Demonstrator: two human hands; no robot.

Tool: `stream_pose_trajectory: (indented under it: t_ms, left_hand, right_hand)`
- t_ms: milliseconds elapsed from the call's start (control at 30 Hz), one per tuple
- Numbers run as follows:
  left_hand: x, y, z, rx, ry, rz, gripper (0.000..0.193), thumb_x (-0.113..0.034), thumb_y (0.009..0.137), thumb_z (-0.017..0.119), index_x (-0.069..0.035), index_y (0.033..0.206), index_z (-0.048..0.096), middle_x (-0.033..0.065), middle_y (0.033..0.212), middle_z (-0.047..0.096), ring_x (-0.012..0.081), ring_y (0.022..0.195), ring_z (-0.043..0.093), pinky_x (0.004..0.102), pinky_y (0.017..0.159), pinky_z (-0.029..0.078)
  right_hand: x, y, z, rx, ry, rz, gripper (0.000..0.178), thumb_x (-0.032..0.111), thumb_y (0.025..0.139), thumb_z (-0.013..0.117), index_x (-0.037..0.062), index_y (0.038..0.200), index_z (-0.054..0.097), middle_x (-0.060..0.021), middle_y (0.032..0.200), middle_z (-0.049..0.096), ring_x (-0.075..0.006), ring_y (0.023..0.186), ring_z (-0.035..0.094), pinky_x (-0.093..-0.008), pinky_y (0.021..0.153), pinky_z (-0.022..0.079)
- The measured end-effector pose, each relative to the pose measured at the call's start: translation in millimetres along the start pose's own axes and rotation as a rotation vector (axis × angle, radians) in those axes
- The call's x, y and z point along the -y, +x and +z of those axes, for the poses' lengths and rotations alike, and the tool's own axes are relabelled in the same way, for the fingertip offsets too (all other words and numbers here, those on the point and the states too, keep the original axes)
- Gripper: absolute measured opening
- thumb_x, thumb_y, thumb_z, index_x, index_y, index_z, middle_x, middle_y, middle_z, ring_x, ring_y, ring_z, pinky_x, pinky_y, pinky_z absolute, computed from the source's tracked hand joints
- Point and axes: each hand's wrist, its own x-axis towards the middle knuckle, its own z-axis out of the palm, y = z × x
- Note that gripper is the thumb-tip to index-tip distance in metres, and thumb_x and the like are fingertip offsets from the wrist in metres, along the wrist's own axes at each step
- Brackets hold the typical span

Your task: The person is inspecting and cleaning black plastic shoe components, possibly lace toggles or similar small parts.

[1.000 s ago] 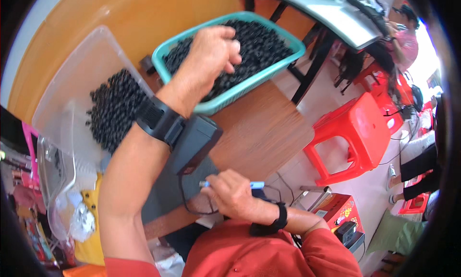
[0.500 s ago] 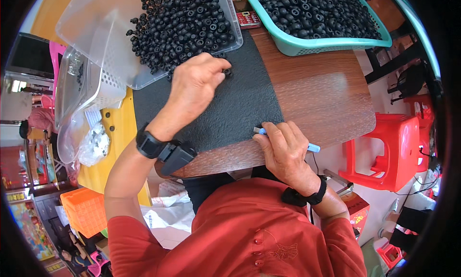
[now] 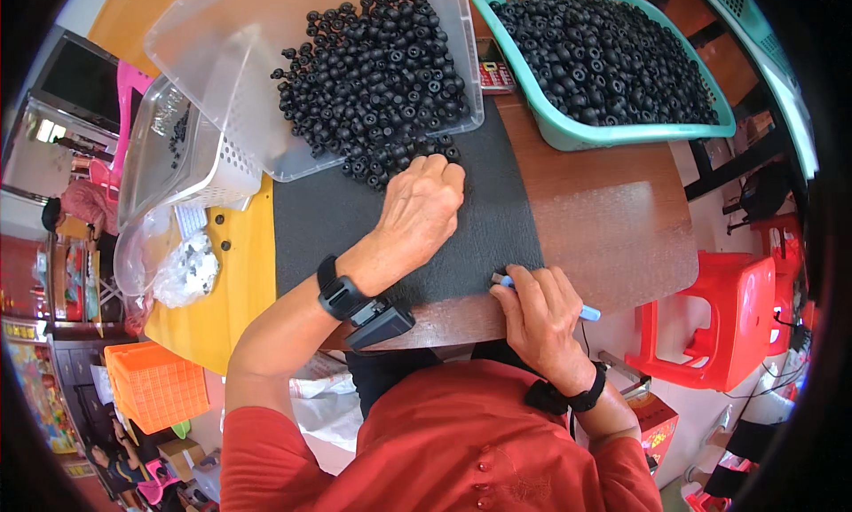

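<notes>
Left hand (image 3: 419, 203) has moved over mat (image 3: 488, 197), fingers curled, contents unclear; right hand (image 3: 546, 315) grips blue tool (image 3: 590, 313), long axis slanting, metal end (image 3: 498, 279) toward mat.

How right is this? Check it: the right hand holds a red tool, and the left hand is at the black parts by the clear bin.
Wrong colour: the head view shows the right hand holding a light blue tool. The left hand is at the black parts by the clear bin, as stated.
</notes>
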Motion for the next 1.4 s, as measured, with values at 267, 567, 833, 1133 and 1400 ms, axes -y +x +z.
stream_pose_trajectory:
  t_ms: [267, 567, 833, 1133, 1400]
  left_hand:
    - [-20.1, -37.6, -7.9, -0.063, -0.063, -0.032, 0.025, 0.005, 0.070, 0.065, -0.001, 0.093, 0.059, 0.0129, 0.084, 0.051, 0.0305, 0.082, 0.054, 0.0393, 0.068, 0.047]
    - [-13.8, -48.8, -17.9, -0.058, -0.582, -0.320, 0.020, 0.000, 0.080, 0.062, 0.000, 0.100, 0.062, 0.0074, 0.088, 0.060, 0.0195, 0.078, 0.060, 0.0288, 0.068, 0.048]
    - [-36.1, -69.1, -53.7, -0.045, -1.579, -0.717, 0.023, -0.006, 0.088, 0.061, 0.005, 0.109, 0.061, 0.0110, 0.096, 0.065, 0.0121, 0.074, 0.061, 0.0230, 0.066, 0.048]
    - [-57.5, -92.3, -57.0, -0.196, -1.753, -0.694, 0.025, -0.005, 0.084, 0.067, 0.004, 0.107, 0.061, 0.0096, 0.090, 0.066, 0.0110, 0.070, 0.060, 0.0207, 0.061, 0.048]
    - [-63.6, -93.5, -64.7, -0.162, -1.708, -0.679, 0.025, -0.005, 0.083, 0.069, 0.004, 0.105, 0.060, 0.0044, 0.085, 0.065, 0.0065, 0.068, 0.057, 0.0182, 0.060, 0.047]
  right_hand:
    - [1.9, -0.4, -0.9, -0.070, -0.006, -0.046, 0.026, 0.006, 0.071, 0.073, -0.0019, 0.091, 0.060, -0.0123, 0.073, 0.055, -0.0283, 0.060, 0.051, -0.0369, 0.053, 0.041]
    - [13.2, 10.4, -14.6, -0.104, 0.069, -0.006, 0.021, 0.004, 0.074, 0.071, -0.0023, 0.090, 0.059, -0.0136, 0.071, 0.056, -0.0295, 0.061, 0.053, -0.0383, 0.053, 0.042]
    - [28.7, 29.6, -8.9, -0.108, 0.235, 0.027, 0.017, 0.002, 0.075, 0.070, -0.0023, 0.089, 0.060, -0.0127, 0.070, 0.057, -0.0286, 0.059, 0.054, -0.0364, 0.052, 0.042]
    - [45.9, 28.6, -10.1, -0.080, 0.326, -0.043, 0.018, 0.004, 0.076, 0.070, -0.0017, 0.090, 0.061, -0.0118, 0.070, 0.057, -0.0273, 0.059, 0.054, -0.0354, 0.052, 0.043]
    - [47.4, 29.7, -9.3, -0.080, 0.335, -0.087, 0.021, 0.006, 0.074, 0.072, -0.0015, 0.090, 0.061, -0.0109, 0.071, 0.057, -0.0271, 0.060, 0.055, -0.0352, 0.054, 0.044]
